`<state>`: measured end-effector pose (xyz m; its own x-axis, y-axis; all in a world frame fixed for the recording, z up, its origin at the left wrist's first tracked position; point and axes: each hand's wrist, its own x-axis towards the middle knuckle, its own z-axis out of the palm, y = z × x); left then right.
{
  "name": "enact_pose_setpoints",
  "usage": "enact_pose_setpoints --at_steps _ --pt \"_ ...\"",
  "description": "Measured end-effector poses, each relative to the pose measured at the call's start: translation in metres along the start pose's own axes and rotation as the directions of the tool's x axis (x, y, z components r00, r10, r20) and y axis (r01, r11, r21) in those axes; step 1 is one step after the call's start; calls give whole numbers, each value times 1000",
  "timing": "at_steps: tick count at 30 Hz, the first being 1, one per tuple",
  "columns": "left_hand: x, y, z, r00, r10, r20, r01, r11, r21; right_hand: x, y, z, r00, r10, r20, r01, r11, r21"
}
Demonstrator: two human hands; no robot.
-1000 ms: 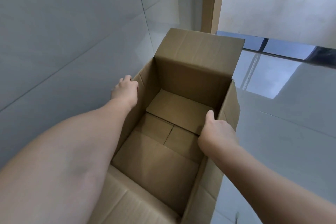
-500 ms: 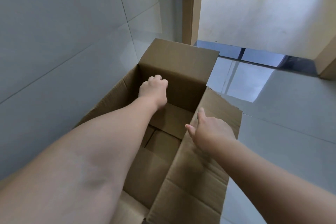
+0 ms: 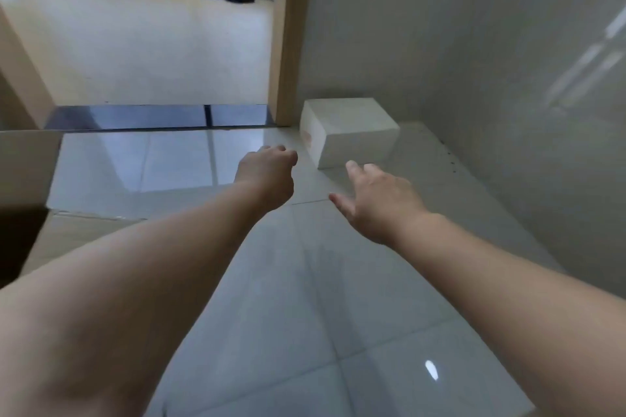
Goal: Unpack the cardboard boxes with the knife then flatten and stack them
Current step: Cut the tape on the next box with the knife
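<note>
The open brown cardboard box point(image 3: 28, 159) shows only at the left edge, its dark inside below the flap. A small closed white box point(image 3: 352, 129) lies on the floor in the corner by the wooden door frame. Both my arms stretch forward over the tiles towards it. My left hand point(image 3: 267, 173) is a little left of the white box, fingers curled, holding nothing. My right hand point(image 3: 376, 200) is just in front of it, fingers spread and straight, not touching it. No knife is in view.
Glossy grey floor tiles point(image 3: 305, 315) spread under my arms. A grey tiled wall point(image 3: 491, 78) closes the right side. The wooden door frame point(image 3: 288, 44) and a dark threshold point(image 3: 152, 117) lead to a room with a beige floor and papers by a window.
My view has swung right, away from the brown box. Both hands have left that box and now reach towards the white box in the corner.
</note>
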<state>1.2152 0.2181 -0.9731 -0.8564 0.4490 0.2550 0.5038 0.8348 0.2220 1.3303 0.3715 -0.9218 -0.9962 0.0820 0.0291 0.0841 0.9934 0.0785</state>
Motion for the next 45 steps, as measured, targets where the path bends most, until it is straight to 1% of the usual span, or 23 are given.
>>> enact_pose_setpoints --at_steps 3,6,8,11,14,16,19,22,24,26,29,31,33,35,36,40,45 --pt "11 93 5 995 100 30 -96 989 -114 -39 75 -17 988 153 -7 -153 988 -34" --pt "5 189 12 972 234 37 -226 962 -156 -87 154 -28 953 301 -32 -302 952 -49" --pt "-8 241 15 955 295 34 -284 942 -179 -120 199 -29 925 378 -40 -379 925 -13" --pt "-34 304 20 934 350 68 -328 919 -219 -172 255 -22 891 453 -34 -452 892 19" --pt "-65 355 27 911 395 122 -347 891 -292 -222 308 -13 870 493 -25 -491 869 60" --pt "-88 383 34 855 498 148 -438 844 -309 -255 350 -8 850 525 -32 -523 850 59" --pt "-122 424 52 725 668 166 -611 735 -293 -311 419 9 792 609 -30 -609 793 22" --pt "-151 478 75 580 783 224 -721 622 -306 -367 484 37 710 704 8 -704 710 -18" --pt "-170 515 94 518 811 272 -761 582 -287 -397 520 58 651 757 64 -754 654 -67" --pt "-187 547 116 485 814 320 -765 572 -295 -421 551 78 582 804 119 -799 593 -98" --pt "-211 579 147 419 812 405 -772 554 -313 -451 589 111 508 840 191 -844 529 -83" --pt "-221 592 163 383 785 487 -766 565 -307 -469 607 133 470 849 240 -866 496 -62" --pt "-226 598 176 374 746 550 -756 589 -285 -482 619 153 427 858 285 -885 461 -60" --pt "-228 600 187 383 734 561 -764 594 -255 -488 626 165 377 875 303 -906 416 -74" --pt "-229 600 191 392 735 553 -768 593 -244 -489 629 168 364 884 294 -913 400 -75" --pt "-235 600 201 433 754 494 -782 587 -210 -486 636 171 336 906 256 -928 365 -74" --pt "-229 593 204 430 770 472 -791 573 -215 -483 637 170 311 908 282 -929 354 -112"
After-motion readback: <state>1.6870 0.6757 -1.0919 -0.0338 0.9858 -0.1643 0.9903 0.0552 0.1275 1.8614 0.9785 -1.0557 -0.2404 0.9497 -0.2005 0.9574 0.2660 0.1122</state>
